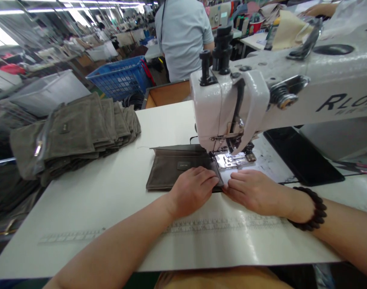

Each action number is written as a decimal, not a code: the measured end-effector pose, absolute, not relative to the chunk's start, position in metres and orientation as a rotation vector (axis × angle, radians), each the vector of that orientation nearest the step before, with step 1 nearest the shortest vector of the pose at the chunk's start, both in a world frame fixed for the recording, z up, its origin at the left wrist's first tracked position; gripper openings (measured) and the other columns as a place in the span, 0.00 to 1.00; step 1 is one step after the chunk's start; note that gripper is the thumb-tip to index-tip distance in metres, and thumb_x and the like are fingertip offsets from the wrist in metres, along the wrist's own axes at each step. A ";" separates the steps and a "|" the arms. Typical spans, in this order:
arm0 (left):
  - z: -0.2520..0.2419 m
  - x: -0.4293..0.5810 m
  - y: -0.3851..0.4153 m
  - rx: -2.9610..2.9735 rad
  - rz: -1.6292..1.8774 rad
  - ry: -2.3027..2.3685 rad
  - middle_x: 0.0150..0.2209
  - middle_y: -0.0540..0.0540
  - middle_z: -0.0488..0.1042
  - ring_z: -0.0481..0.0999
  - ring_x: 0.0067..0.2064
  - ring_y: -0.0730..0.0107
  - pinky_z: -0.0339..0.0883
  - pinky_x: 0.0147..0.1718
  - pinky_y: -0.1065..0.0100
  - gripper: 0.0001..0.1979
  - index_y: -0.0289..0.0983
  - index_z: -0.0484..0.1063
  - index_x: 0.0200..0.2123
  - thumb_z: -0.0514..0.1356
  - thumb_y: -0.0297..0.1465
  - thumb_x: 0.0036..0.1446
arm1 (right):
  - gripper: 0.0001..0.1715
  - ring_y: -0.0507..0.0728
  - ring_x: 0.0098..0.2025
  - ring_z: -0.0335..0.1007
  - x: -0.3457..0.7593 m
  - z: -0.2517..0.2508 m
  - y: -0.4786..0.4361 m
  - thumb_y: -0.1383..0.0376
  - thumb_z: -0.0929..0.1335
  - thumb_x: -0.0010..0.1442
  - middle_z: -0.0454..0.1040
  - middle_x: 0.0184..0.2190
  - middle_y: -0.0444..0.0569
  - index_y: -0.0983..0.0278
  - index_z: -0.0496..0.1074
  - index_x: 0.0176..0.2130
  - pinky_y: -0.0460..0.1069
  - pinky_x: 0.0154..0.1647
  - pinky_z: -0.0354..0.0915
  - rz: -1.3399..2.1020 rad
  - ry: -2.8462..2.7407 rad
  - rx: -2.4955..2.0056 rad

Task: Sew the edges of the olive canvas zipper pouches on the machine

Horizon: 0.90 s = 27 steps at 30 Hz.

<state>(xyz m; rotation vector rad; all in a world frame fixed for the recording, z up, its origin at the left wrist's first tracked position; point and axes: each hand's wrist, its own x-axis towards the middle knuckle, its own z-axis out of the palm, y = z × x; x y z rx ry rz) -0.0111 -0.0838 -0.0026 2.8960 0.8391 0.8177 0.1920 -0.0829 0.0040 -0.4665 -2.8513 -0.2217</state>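
Observation:
A flat brown-grey fabric pouch piece [165, 170] with a small dark label lies on the white table, its right edge under the presser foot [231, 159] of a white sewing machine [228, 100]. A fold of cloth stands up along its far edge. My left hand [195, 186] rests on the piece's near right part, fingers bent and pressed together on it. At the near right corner, my right hand [251, 190] is closed, its thumb and fingertips pinching the edge. The needle tip is hard to make out.
A pile of similar fabric pieces [84, 128] lies left. A ruler scale [207, 227] runs along the table's near side. Right of the machine foot are a black phone-like slab [303, 156] and scissors [357, 166]. Behind are a blue basket [120, 78] and a person [185, 40].

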 end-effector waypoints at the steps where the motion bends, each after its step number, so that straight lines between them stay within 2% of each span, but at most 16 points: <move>1: -0.002 -0.010 -0.084 2.898 0.830 0.816 0.34 0.44 0.73 0.70 0.35 0.67 0.70 0.36 0.65 0.07 0.30 0.69 0.35 0.52 0.23 0.56 | 0.14 0.54 0.26 0.53 0.193 0.003 -0.083 0.72 0.57 0.61 0.63 0.23 0.47 0.68 0.67 0.28 0.51 0.25 0.45 -0.198 -2.871 -0.470; 11: -0.004 -0.008 -0.081 3.059 0.753 0.633 0.30 0.44 0.74 0.70 0.33 0.68 0.70 0.34 0.66 0.09 0.29 0.70 0.30 0.51 0.24 0.58 | 0.09 0.54 0.26 0.53 0.200 0.004 -0.085 0.71 0.59 0.60 0.63 0.23 0.47 0.69 0.67 0.32 0.52 0.23 0.41 -0.134 -2.963 -0.457; 19: -0.005 -0.008 -0.079 2.788 0.869 0.638 0.32 0.43 0.74 0.69 0.32 0.70 0.69 0.33 0.67 0.07 0.30 0.71 0.32 0.53 0.23 0.55 | 0.10 0.53 0.25 0.54 0.201 0.004 -0.085 0.70 0.59 0.60 0.64 0.22 0.46 0.68 0.67 0.31 0.51 0.23 0.42 -0.108 -2.943 -0.465; 23: -0.008 -0.008 -0.078 2.688 0.909 0.649 0.32 0.43 0.74 0.69 0.33 0.71 0.69 0.33 0.67 0.06 0.31 0.71 0.32 0.54 0.24 0.55 | 0.16 0.53 0.25 0.55 0.200 0.005 -0.082 0.67 0.58 0.62 0.63 0.21 0.46 0.66 0.66 0.25 0.49 0.24 0.46 -0.079 -2.765 -0.633; 27: -0.009 -0.008 -0.077 2.719 0.917 0.641 0.32 0.43 0.74 0.69 0.32 0.71 0.69 0.32 0.67 0.06 0.31 0.71 0.32 0.54 0.24 0.55 | 0.16 0.52 0.25 0.56 0.199 0.003 -0.079 0.65 0.56 0.64 0.64 0.24 0.47 0.68 0.68 0.34 0.48 0.24 0.47 -0.054 -2.723 -0.726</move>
